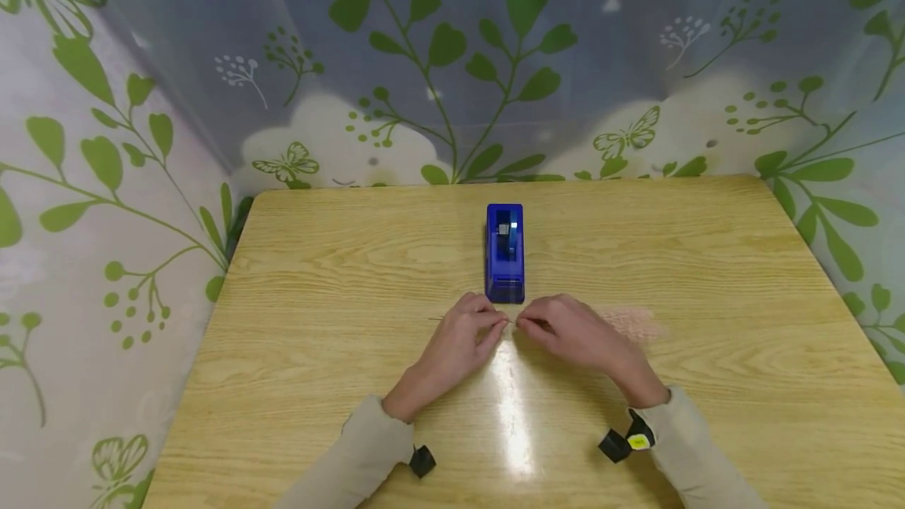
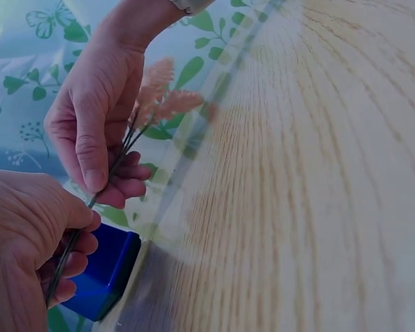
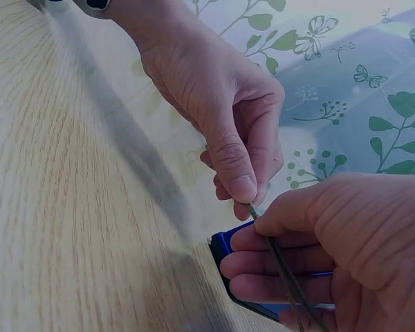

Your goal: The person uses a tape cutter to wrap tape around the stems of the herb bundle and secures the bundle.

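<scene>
Stems point(image 2: 97, 197), thin and dark, run between our two hands just near of the blue tape dispenser point(image 1: 505, 253), above the middle of the wooden table point(image 1: 707, 273). We list the remaining parts from largest to smallest.

Table: light wood grain, with a bright glare strip near of the hands. Behind and to the left hangs a leaf-and-butterfly curtain point(image 1: 452, 61).

Tape dispenser: upright at the table's centre; we read no brand or lettering on it, and in the wrist views the hands cover most of it.

Left hand point(image 1: 456, 340): thumb and fingers curled, pinching the stems' bare end.

Right hand point(image 1: 573, 332): thumb and forefinger pinching the stems closer to the pinkish plumes point(image 2: 162, 97), which in the head view lie blurred on the table to the right.

Wrist devices: a yellow label point(image 1: 639, 441) shows on the right one, its writing too small to read. The exact number of stems cannot be made out.
</scene>
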A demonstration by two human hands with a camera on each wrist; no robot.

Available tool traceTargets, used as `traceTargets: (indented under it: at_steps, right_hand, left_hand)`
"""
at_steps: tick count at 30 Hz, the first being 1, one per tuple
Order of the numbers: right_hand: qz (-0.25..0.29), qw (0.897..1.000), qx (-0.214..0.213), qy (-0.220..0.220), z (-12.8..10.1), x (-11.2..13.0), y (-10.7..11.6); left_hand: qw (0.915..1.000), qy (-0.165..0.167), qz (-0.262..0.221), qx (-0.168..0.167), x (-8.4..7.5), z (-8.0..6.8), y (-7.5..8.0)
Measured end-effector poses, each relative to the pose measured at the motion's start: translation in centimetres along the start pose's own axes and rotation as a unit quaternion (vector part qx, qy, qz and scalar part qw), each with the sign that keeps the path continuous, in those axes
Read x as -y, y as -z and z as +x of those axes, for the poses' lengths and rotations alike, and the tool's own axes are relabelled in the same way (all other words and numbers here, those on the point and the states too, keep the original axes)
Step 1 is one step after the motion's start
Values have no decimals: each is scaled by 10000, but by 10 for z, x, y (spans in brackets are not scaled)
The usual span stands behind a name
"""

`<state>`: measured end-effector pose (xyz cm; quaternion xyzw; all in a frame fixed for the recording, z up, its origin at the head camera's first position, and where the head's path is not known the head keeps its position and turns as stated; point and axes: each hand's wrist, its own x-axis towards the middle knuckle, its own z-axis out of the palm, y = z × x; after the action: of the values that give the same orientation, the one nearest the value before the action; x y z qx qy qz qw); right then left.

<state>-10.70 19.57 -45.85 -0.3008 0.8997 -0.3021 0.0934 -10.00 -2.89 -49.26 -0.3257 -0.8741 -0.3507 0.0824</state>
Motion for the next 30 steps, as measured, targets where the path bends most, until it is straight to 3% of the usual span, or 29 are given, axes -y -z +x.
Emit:
traceTargets:
  at_steps: [9,17,24,30]
  right_hand:
    - [-345,9989,-225,240,1,-1,1]
    - [-391,9979,-389,336,1,-1,1]
    - [-514,9965,-522,392,1,0,2]
    - [-404,9976,-535,186,2,1,0]
  left_hand:
    - [9994,224,-223,-132,-1,0,-2]
    - [9986,516,-96,89,-3,-2,-4]
    - [9992,382,-23,-69,-2,-1,-3]
    - [9994,245,-96,-222,0,0,-2]
